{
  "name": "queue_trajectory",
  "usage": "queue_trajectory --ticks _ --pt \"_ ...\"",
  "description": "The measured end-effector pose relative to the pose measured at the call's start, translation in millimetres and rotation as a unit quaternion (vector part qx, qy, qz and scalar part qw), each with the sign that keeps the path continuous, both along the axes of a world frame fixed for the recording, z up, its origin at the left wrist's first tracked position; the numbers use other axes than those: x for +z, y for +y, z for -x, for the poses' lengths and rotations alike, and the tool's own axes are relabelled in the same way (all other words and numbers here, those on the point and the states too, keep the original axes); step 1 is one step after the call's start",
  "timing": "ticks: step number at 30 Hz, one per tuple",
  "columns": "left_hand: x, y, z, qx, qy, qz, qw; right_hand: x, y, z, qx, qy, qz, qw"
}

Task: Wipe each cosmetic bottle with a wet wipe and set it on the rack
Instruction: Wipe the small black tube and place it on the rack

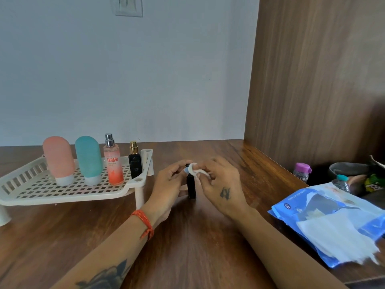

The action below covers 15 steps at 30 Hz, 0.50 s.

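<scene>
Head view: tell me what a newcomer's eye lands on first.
At centre, the left hand holds a small black bottle upright while the right hand rubs a wet wipe on its top. To the left, four bottles stand on a cream rack.

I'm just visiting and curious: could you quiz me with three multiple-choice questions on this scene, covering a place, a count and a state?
1. Where is the wipes pack?
A. on the rack
B. on the table, at the right
C. on the wall

2. How many bottles stand on the rack?
A. two
B. four
C. six

3. What is the right hand doing?
A. pinching a wipe against the black bottle
B. lying flat
C. lifting the rack

Answers: B, the blue pack lies right of the hands; B, pink, teal, orange spray, black; A, fingers press the wipe on the bottle's top.
</scene>
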<state>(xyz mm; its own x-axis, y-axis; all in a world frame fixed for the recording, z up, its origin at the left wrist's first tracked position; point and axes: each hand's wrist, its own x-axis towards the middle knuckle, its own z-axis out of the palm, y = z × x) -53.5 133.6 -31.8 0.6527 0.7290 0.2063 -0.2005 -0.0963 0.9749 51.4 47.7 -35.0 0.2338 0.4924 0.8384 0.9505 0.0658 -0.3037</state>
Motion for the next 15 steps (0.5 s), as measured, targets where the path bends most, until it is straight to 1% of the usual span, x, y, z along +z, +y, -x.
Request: queue_trajectory --ticks 1,2,4,6,7,8,9,10,12,13,14,15 --pt "-0.4 0.0 0.0 -0.003 0.003 -0.002 1.000 -2.2 1.7 0.4 0.012 0.004 -0.004 1.000" --pt "-0.6 -0.1 0.3 -0.006 0.004 -0.002 1.000 -4.0 2.8 0.9 0.022 0.009 0.014 1.000" --pt "-0.4 0.0 0.9 -0.010 -0.001 0.006 1.000 -6.5 3.0 -1.6 0.046 0.034 0.077 0.995" --pt "0.6 -0.1 1.5 -0.010 -0.007 0.015 1.000 -6.1 0.5 -4.0 0.067 0.053 0.163 0.983" --pt "1.2 0.0 1.3 -0.007 -0.006 0.014 1.000 -6.0 -0.5 -5.1 0.072 0.052 0.200 0.976" --pt "1.4 0.3 1.0 -0.005 -0.003 0.012 1.000 -5.8 -1.0 -6.1 0.069 0.048 0.216 0.973" --pt "1.3 0.7 0.0 -0.005 -0.002 0.013 1.000 -5.5 -1.0 -6.0 0.061 0.046 0.209 0.975" --pt "1.2 0.9 -0.6 -0.007 -0.001 0.017 1.000 -4.8 -0.7 -5.3 0.047 0.043 0.176 0.982" --pt "0.6 1.1 -1.5 -0.015 0.006 0.023 1.000 -4.3 2.3 -2.7 0.012 0.026 0.055 0.998" --pt "0.2 1.2 -1.9 -0.019 0.011 0.022 1.000 -4.3 4.0 -0.8 0.001 0.013 0.002 1.000" --pt "-0.2 1.4 -2.0 -0.025 0.015 0.020 0.999 -5.1 6.1 0.4 0.003 0.002 -0.025 1.000" --pt "-0.5 1.5 -1.9 -0.030 0.016 0.019 0.999 -5.7 7.4 1.7 0.013 -0.007 -0.028 1.000"
